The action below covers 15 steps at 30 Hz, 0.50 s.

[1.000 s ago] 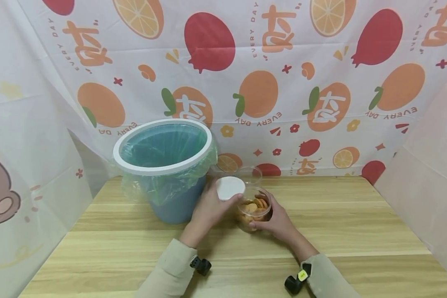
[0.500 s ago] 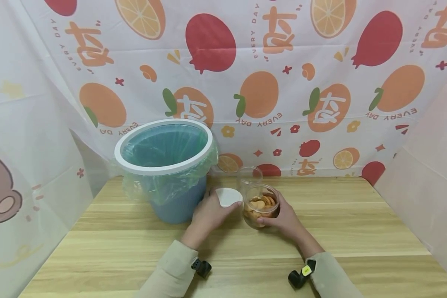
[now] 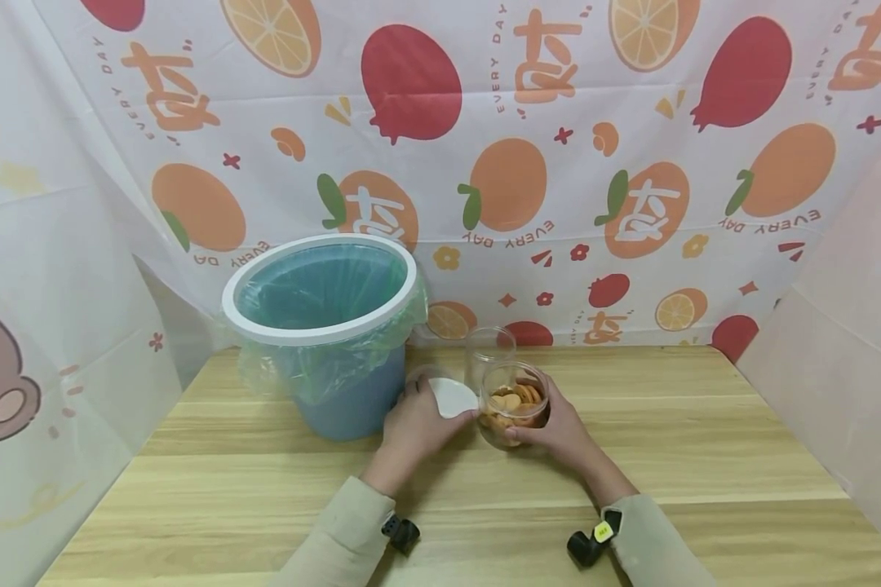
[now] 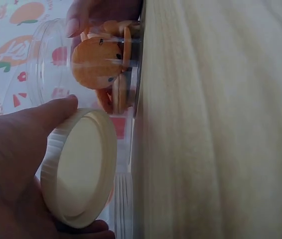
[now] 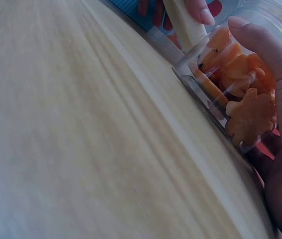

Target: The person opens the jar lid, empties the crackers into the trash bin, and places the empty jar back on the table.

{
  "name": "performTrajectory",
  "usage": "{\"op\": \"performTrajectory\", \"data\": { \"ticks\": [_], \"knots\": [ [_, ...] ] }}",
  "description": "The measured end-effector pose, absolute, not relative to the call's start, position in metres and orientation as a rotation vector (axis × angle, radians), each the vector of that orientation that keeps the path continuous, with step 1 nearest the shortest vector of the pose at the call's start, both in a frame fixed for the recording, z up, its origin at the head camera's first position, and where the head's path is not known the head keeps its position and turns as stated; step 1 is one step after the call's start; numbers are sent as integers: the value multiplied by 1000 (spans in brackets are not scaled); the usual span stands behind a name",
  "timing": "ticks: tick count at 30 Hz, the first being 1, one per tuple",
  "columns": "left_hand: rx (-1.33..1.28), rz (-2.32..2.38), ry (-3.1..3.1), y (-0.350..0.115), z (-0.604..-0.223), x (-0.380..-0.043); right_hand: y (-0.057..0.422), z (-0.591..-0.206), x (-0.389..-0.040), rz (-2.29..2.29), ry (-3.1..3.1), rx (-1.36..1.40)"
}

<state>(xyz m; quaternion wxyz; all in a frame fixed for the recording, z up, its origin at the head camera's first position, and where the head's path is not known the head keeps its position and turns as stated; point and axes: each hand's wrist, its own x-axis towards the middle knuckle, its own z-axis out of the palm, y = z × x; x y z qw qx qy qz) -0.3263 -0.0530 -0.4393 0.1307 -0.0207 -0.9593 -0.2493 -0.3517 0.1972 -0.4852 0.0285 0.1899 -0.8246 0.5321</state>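
Note:
My left hand [image 3: 417, 424] holds a round white screw lid [image 3: 453, 398] by its edge, low over the table. In the left wrist view the lid [image 4: 81, 167] is tilted, its hollow underside showing. To its right, my right hand [image 3: 564, 425] grips a clear jar [image 3: 493, 434] round its side, thumb in front. Orange-brown cookies [image 3: 515, 401] lie inside, one flower-shaped in the right wrist view. The jar's mouth is uncovered and it stands upright on the table. Just behind it is a second clear container [image 3: 489, 344], with no contents visible.
A blue bin [image 3: 348, 399] with a white rim and green liner stands left of my hands, close to the left one. A white ribbed edge [image 4: 123, 204] shows beyond the lid, its object unclear. The wooden table [image 3: 668, 456] meets a fruit-print cloth [image 3: 573, 204] behind.
My right hand has shifted the cookie jar slightly right, then stopped. My left hand has lowered the white lid toward the table, its grip kept.

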Motion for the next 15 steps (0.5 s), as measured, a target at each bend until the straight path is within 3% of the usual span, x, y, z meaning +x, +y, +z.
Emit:
{"op": "performTrajectory", "data": {
  "ticks": [15],
  "knots": [
    [-76, -566, -2855, -51, -443, -323, 197, -486, -352, 1646, -2555, 568]
  ]
}}
